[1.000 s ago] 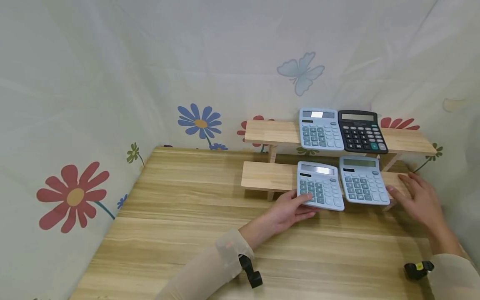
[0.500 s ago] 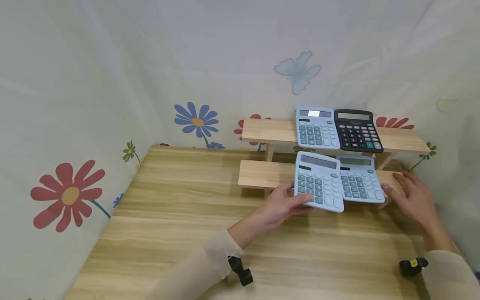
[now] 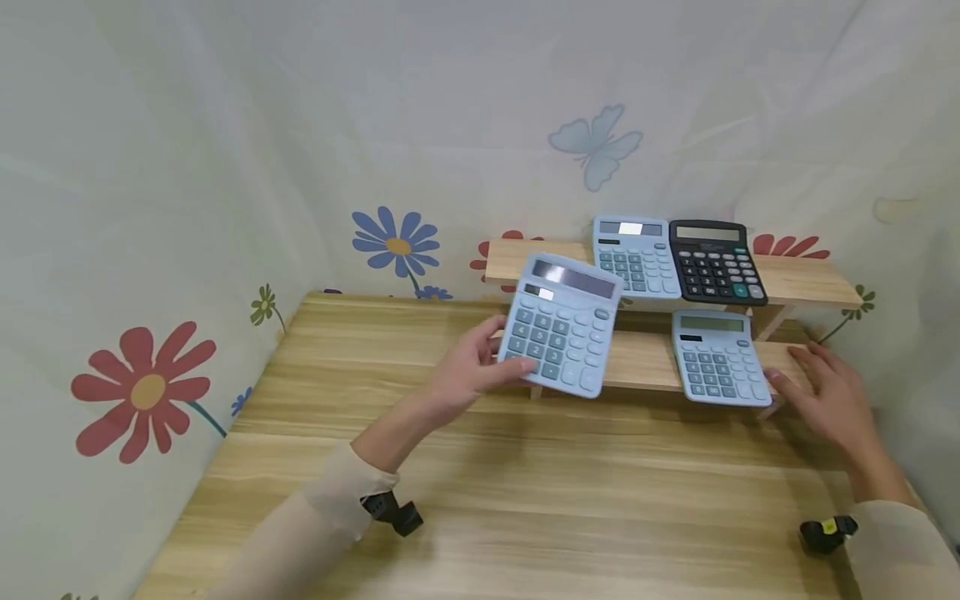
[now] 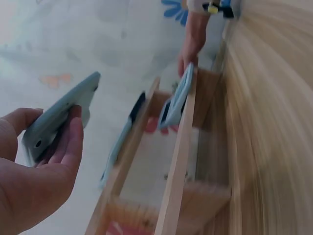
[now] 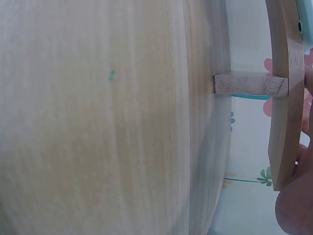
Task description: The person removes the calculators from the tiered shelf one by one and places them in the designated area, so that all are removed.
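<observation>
- Head view: left hand (image 3: 468, 375) holds a light blue calculator (image 3: 561, 323) up off the rack, thumb on the keypad's lower left corner, fingers curled underneath. It hangs tilted in the air in front of the left part of the two-tier wooden rack (image 3: 645, 358).
- Left wrist view agrees: calculator (image 4: 58, 115) pinched at one end between thumb and fingers (image 4: 68, 142).
- Right hand (image 3: 828, 392) lies on the right end of the lower shelf, fingers fairly straight, fingertips touching the second light blue calculator (image 3: 718, 357) at its right edge. No grip on it.
- Risk: the hold is on one corner only, most of the body overhangs. It could pivot or slip out and fall on the table.
- Risk: the shelf calculator overhangs the shelf's front edge. A nudge from the right hand may tip it off.
- Upper shelf: third blue calculator (image 3: 633, 254) and black calculator (image 3: 716, 260) side by side, touching.
- Surface: light wood-grain table (image 3: 525, 500), rack at its far right.
- Room: pale cloth backdrop (image 3: 225, 167) with printed flowers and a butterfly, on the back and both sides.
</observation>
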Available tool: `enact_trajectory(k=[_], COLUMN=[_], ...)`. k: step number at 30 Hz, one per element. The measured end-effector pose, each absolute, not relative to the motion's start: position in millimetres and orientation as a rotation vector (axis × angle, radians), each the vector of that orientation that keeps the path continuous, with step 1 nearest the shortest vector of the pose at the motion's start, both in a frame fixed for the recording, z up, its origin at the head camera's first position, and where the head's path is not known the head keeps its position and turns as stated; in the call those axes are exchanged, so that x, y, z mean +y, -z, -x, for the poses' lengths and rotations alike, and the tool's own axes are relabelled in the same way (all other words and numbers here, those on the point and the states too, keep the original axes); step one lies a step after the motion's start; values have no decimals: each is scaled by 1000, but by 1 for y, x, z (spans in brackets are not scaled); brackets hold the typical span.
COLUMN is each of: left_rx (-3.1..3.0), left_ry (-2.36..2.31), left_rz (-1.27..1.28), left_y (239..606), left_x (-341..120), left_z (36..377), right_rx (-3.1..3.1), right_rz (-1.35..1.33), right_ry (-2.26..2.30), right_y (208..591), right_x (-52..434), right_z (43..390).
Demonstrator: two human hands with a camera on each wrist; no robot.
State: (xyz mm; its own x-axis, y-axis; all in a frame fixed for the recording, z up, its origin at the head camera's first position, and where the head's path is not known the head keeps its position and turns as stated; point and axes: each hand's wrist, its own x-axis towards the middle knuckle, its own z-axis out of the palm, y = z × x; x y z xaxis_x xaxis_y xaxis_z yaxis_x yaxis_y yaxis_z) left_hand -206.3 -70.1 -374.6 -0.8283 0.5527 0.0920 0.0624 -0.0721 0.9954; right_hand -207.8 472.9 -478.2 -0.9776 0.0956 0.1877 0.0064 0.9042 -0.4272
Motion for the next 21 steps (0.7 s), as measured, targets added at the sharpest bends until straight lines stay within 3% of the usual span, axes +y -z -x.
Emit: enact_trajectory(k=[15, 21], left_rx=[1920, 1928], left_ry=[-2242, -2290], left_rz=[-411, -263], left_y=[384, 404], left_x=[-179, -215], left_z=[250, 267], right_rx=[-2848, -2855], right_rz=[48, 58], right_ry=[-638, -655], right_y=[479, 478], right_x=[474, 475], right_z=[207, 207])
